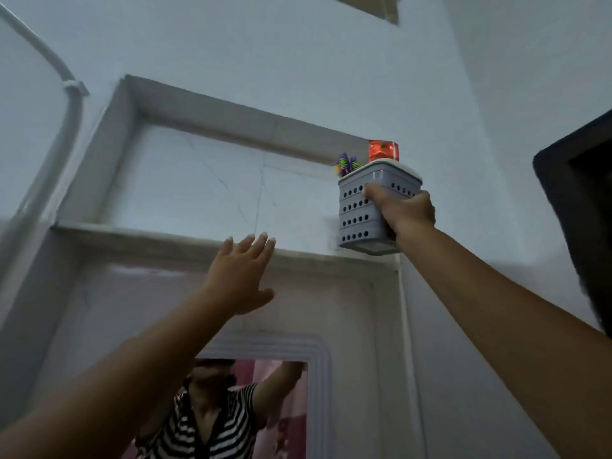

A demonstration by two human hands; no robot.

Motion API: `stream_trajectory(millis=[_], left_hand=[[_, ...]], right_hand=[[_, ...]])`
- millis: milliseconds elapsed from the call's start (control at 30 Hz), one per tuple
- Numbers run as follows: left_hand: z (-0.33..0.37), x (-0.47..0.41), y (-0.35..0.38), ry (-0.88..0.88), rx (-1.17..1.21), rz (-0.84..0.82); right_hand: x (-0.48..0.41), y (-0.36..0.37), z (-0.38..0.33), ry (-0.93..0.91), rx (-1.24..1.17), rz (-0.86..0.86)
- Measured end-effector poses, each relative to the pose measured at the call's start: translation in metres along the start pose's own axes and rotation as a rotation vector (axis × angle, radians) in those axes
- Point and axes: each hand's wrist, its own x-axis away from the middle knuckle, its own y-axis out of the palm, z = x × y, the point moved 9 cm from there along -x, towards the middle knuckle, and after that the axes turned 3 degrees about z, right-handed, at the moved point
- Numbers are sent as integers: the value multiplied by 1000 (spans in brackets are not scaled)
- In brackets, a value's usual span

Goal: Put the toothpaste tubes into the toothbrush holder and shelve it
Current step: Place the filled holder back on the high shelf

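Overhead, right hand (405,212) grips one toothbrush holder (359,210) with seemingly three tubes (383,150); left hand (240,276) spread.

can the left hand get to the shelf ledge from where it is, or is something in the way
Probably yes. The left hand is open, its fingertips just below the shelf ledge, with nothing between them. The toothbrush holder, gripped by the right hand, sits off at the ledge's right end, clear of that path.

Toothbrush holder (359,210) in right hand (405,212) at right end of the shelf (159,235), tubes (382,150) standing in it. Left hand (240,276) left of it, below shelf edge. Mirror (251,409) underneath.
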Motion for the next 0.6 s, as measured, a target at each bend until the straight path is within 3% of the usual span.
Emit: stream_trajectory(millis=[233, 433, 600], left_hand=[[-1, 2, 3, -3, 73, 83], [-4, 2, 7, 9, 92, 89], [-4, 3, 6, -4, 90, 58]], right_hand=[[-27, 40, 40, 72, 212, 57], [-19, 65, 51, -191, 410, 128], [-13, 74, 55, -357, 469, 43]])
